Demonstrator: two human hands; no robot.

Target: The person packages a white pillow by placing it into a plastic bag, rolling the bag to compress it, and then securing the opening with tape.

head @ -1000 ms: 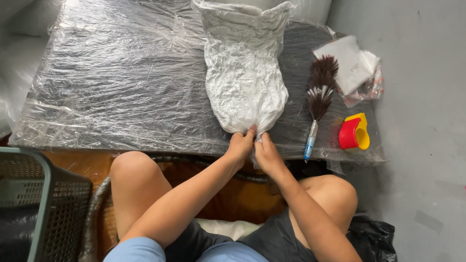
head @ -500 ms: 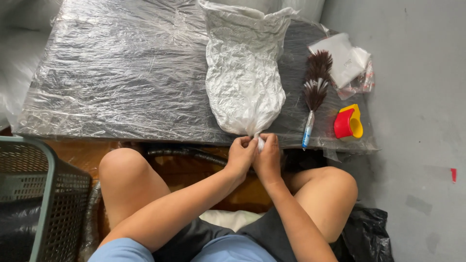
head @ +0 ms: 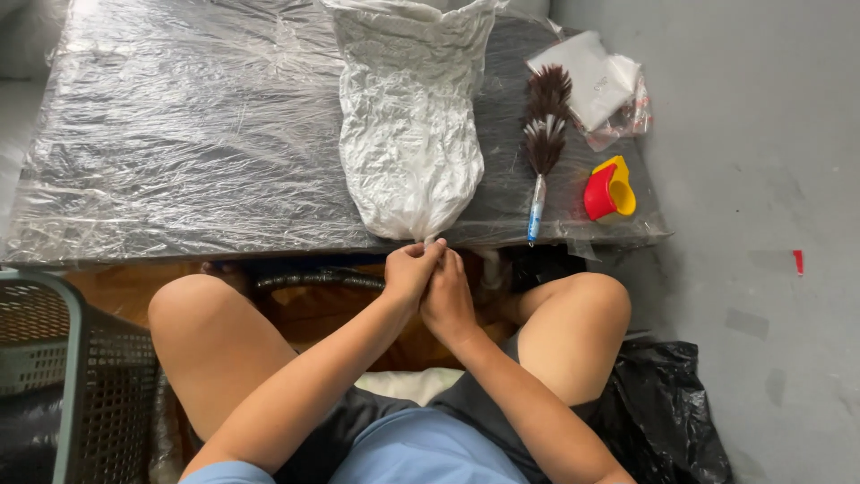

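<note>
Hands together at tabletop (head: 179,161) near edge: left hand (head: 410,272) and right hand (head: 446,300) both pinch neck of crumpled white plastic bag (head: 408,134). Brown feather duster (head: 543,148) at 3 o'clock. Twisting step; next needs firm hold.

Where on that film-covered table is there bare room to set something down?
The widest free patch lies left of the white bag, reaching the table edge at far left. Right of the bag it is crowded: feather duster, red and yellow cup, white packets. Both hands pinch the bag's near end.
</note>
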